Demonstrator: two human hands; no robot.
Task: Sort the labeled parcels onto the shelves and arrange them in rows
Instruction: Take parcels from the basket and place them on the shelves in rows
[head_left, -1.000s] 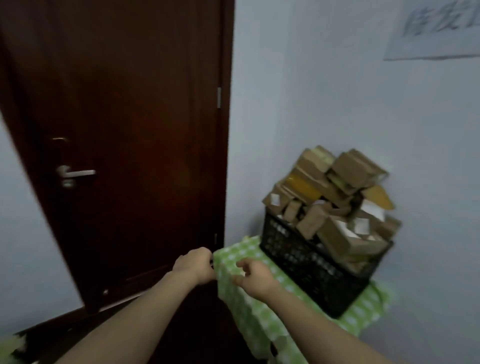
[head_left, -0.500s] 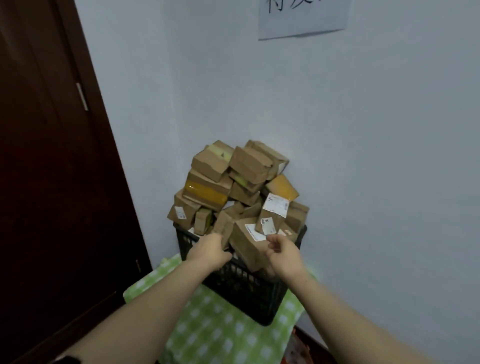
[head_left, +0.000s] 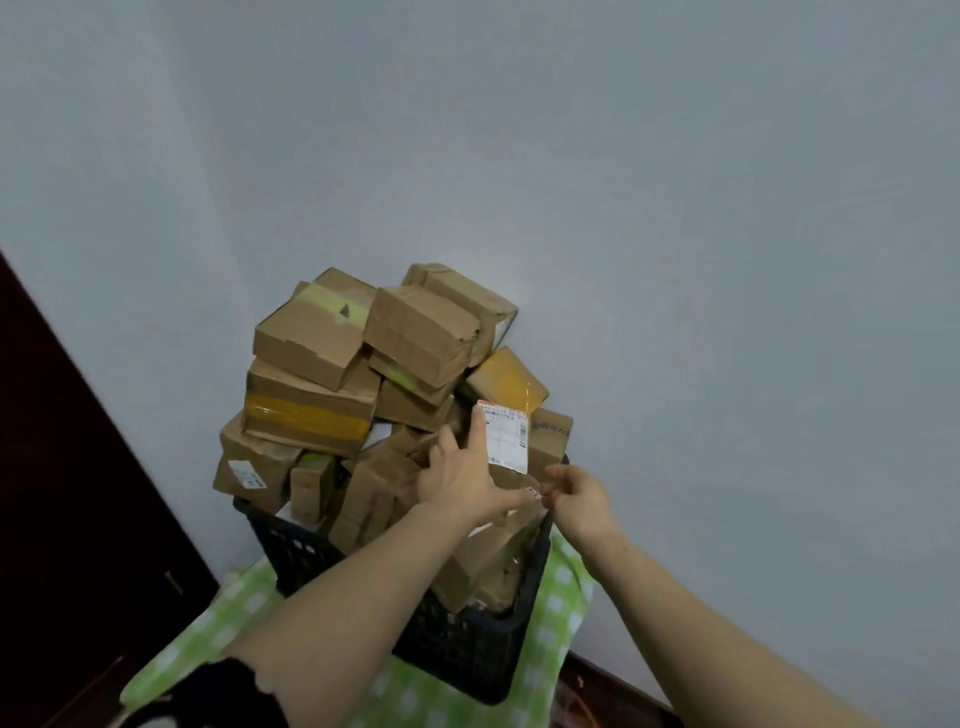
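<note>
A heap of brown cardboard parcels (head_left: 311, 338) overflows a black plastic crate (head_left: 291, 540). At the front right of the heap stands a small parcel with a white shipping label (head_left: 503, 439). My left hand (head_left: 460, 483) lies against its left face, fingers reaching up beside the label and thumb under it. My right hand (head_left: 579, 499) is curled at the parcel's lower right corner, thumb and fingers pinched there. Other parcels carry yellow tape (head_left: 306, 415) or small labels (head_left: 247, 475). No shelves are in view.
The crate sits on a table with a green checked cloth (head_left: 563, 597), pushed against a pale wall (head_left: 675, 260). A dark wooden door (head_left: 62, 467) stands to the left. The stacked parcels lean in several directions above the crate's rim.
My view swung right from the door and closed in on the crate. Both hands rose from the table edge to the front right labelled parcel.
</note>
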